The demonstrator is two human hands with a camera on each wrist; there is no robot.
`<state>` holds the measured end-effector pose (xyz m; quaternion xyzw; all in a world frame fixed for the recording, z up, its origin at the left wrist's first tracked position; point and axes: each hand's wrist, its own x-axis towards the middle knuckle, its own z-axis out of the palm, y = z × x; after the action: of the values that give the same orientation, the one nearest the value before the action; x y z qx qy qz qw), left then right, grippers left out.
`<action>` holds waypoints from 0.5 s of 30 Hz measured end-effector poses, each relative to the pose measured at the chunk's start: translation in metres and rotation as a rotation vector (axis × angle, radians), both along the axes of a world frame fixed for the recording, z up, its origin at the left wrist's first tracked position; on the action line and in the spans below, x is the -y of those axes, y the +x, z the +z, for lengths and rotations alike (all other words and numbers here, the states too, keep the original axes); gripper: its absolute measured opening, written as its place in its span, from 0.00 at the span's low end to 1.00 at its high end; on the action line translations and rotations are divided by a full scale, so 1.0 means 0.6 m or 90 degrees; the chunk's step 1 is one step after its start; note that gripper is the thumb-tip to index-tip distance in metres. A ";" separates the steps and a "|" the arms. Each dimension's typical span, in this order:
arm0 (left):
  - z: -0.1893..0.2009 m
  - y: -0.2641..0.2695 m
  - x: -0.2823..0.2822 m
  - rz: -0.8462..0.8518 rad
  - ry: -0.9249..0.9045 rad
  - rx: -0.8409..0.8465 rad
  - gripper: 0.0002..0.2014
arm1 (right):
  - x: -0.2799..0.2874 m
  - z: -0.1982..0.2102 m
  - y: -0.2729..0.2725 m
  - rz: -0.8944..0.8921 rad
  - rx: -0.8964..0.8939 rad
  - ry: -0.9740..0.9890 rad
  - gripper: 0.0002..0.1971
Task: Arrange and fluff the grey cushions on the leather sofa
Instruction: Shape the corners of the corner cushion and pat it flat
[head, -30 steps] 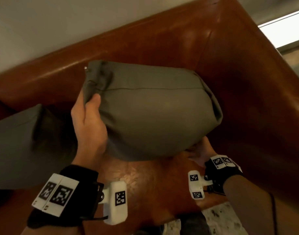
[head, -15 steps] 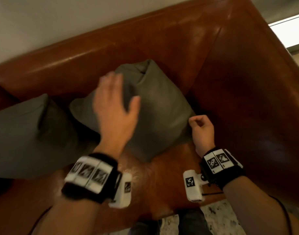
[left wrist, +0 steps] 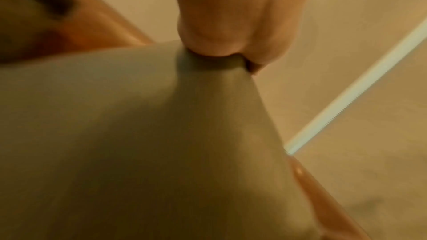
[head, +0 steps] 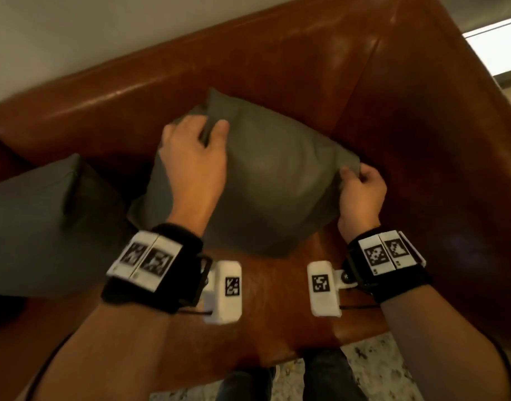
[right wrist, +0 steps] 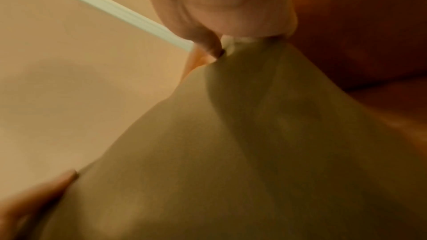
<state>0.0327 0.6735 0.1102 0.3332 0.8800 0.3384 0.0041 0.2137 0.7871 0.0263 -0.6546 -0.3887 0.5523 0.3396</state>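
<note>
A grey cushion (head: 277, 180) stands on one corner in the corner of the brown leather sofa (head: 277, 68), leaning on the backrest. My left hand (head: 195, 151) pinches its top corner between thumb and fingers; the left wrist view shows the same pinch on the cushion (left wrist: 161, 134) by my left hand (left wrist: 221, 50). At the cushion's right corner my right hand (head: 359, 186) pinches the fabric, seen close in the right wrist view as my right hand (right wrist: 231, 30) on the cushion (right wrist: 254, 152). A second grey cushion (head: 40, 224) lies to the left.
The sofa's armrest (head: 451, 169) rises close on the right of the held cushion. Bare seat leather (head: 277, 308) lies in front of it. A pale wall (head: 74, 30) runs behind the backrest, and speckled floor (head: 372, 369) shows below the seat edge.
The cushion, held up flat a second ago, now stands on one corner against the backrest. My left hand went from open over it to pinching its top corner; my right hand took the right corner.
</note>
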 end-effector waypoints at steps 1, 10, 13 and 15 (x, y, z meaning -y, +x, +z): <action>-0.007 -0.005 0.029 0.034 0.037 0.024 0.16 | 0.000 0.014 -0.011 0.025 0.001 0.058 0.09; -0.127 0.007 0.190 0.151 0.080 0.237 0.18 | 0.018 0.043 -0.072 0.317 0.063 0.185 0.13; -0.129 0.008 0.185 0.112 0.101 0.259 0.18 | 0.023 0.041 -0.060 0.311 0.208 0.267 0.22; -0.123 0.010 0.179 0.091 0.125 0.286 0.19 | 0.032 0.065 -0.068 0.327 0.279 0.377 0.27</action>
<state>0.0384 0.5659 0.0366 0.1853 0.8413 0.4871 0.1434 0.1726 0.7677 0.0651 -0.5130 -0.7425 0.3322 0.2741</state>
